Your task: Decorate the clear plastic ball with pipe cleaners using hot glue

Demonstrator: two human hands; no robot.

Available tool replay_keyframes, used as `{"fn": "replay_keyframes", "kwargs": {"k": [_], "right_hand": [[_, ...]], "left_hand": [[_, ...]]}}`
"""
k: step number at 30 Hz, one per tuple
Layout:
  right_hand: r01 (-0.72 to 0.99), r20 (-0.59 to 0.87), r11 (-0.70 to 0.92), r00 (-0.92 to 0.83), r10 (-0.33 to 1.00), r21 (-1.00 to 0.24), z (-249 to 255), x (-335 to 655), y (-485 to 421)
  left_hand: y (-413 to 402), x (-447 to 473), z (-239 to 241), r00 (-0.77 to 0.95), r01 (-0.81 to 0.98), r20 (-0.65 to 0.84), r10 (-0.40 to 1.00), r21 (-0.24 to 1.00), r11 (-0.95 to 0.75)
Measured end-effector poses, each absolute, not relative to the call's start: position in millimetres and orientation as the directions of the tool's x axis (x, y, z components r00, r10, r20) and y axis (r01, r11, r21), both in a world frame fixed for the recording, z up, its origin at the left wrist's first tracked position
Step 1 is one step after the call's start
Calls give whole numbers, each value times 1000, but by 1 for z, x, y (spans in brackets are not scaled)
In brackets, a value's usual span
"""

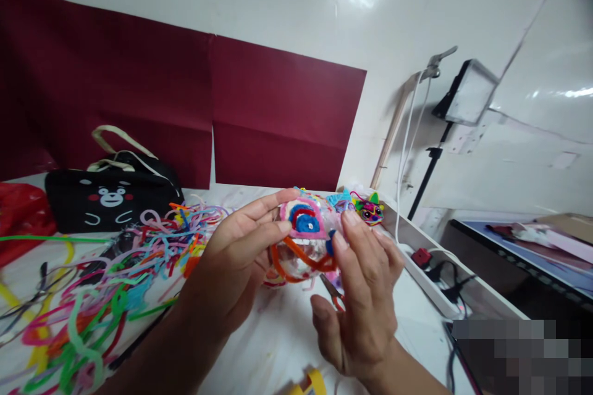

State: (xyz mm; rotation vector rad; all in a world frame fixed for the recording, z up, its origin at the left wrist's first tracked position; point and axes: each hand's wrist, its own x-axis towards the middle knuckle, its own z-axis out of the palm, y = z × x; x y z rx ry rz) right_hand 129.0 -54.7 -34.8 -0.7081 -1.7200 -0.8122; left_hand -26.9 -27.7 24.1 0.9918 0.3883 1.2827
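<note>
In the head view, taking the dial as centred there, a shiny decorated ball (299, 268) is held above the desk (259, 352). It is gripped from 9 o'clock by the left hand (241, 247), the thumb laid across its face and the other fingers wrapped behind. The right hand (368, 284) is set at 4 o'clock, its fingers extended and loosely bent against the ball's edge near a dark blue piece (330, 243), the thumb standing free. Whether that piece is pinched cannot be told. A pink-edged eye shape (319, 229) is carried at 12 o'clock, with an orange strip (299, 251) below.

The step in hand seems to be fitting or pressing trim onto the ball; for the next move, a steady left grip and light fingertip pressure would be called for. Scissors (337, 302) are seen at 5 o'clock, partly hidden—loose pipe cleaners (99, 321) at 8.
</note>
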Motion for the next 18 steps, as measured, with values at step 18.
{"fn": "replay_keyframes", "kwargs": {"k": [18], "right_hand": [[104, 601, 597, 260, 755, -795, -9, 148, -49]], "left_hand": [[-4, -31, 25, 307, -656, 196, 931, 753, 58]]}}
